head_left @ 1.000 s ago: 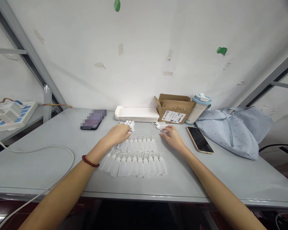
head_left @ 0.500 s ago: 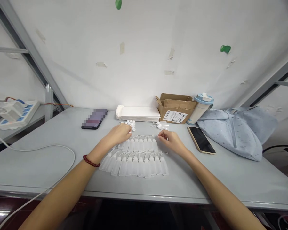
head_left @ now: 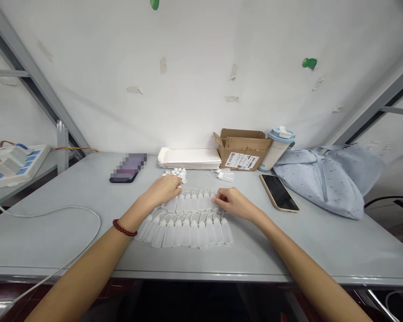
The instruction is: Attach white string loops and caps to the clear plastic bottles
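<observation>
Two rows of translucent white plastic tags with white tops and thin string loops lie on the grey table; the front row is longer than the back row. My left hand rests at the back row's left end, fingers closed and bent down, with their tips partly hidden. Just beyond it is a small heap of white caps. At the right end of the back row, my right hand has thumb and fingers pinched on the last tag. Several loose tags lie farther back.
Along the wall stand a stack of flat white boxes, an open cardboard box and a blue-lidded cup. A phone and a blue cloth bag lie right; another phone and a white cable are left.
My right hand has moved slightly left and toward me, from beside the back row onto its end tag. My left hand stays almost where it was; the whole view has shifted a little.
</observation>
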{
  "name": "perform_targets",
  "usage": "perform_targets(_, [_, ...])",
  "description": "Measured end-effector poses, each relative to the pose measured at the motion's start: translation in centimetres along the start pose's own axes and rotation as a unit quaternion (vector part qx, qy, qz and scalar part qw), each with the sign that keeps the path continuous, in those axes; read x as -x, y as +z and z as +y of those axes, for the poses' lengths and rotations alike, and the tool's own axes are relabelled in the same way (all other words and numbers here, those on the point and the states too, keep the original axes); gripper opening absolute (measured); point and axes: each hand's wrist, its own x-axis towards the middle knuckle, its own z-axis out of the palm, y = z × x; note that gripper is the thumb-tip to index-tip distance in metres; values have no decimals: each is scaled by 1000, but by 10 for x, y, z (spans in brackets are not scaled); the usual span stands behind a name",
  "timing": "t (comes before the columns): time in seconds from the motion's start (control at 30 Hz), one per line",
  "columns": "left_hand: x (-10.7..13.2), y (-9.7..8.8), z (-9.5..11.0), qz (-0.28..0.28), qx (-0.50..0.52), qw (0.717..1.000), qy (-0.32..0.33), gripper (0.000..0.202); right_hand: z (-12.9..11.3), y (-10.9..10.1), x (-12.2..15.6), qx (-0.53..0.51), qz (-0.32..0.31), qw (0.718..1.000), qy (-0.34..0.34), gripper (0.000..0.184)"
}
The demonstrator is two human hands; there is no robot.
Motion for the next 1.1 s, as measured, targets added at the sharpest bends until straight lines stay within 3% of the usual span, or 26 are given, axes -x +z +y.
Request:
perform_targets(0.33, [1,-2,3,11,6,1000,0,20,0,-3,-1,42,-12,998,36,35])
perform_targets(0.83, [2,-4,8,33,1,999,15,22,8,0,-7,56,24,993,98,38])
perform_targets(1.1, [0,2,8,29,130,990,43,18,3,1,-6,58,86,990,99,26])
